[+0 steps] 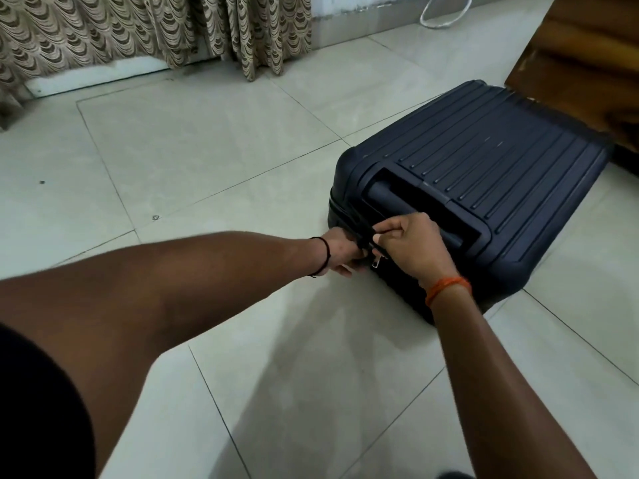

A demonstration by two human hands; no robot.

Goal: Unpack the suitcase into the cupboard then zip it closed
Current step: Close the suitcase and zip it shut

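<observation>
A dark navy hard-shell suitcase (484,174) lies flat on the tiled floor, lid down, ribbed top facing up, its recessed pull handle (415,216) at the near end. My left hand (340,252), with a black thread on the wrist, is closed on the near-left corner of the case at the zip line. My right hand (411,243), with an orange thread on the wrist, pinches a black zipper pull (371,238) at that same corner. A small metal zipper tab (376,261) hangs just below the fingers. The cupboard is not in view.
Pale floor tiles (207,160) surround the case. Patterned beige curtains (138,29) hang along the far wall. A dark wooden piece of furniture (587,63) stands at the right, touching the suitcase's far end. A white cable (446,15) lies by the wall.
</observation>
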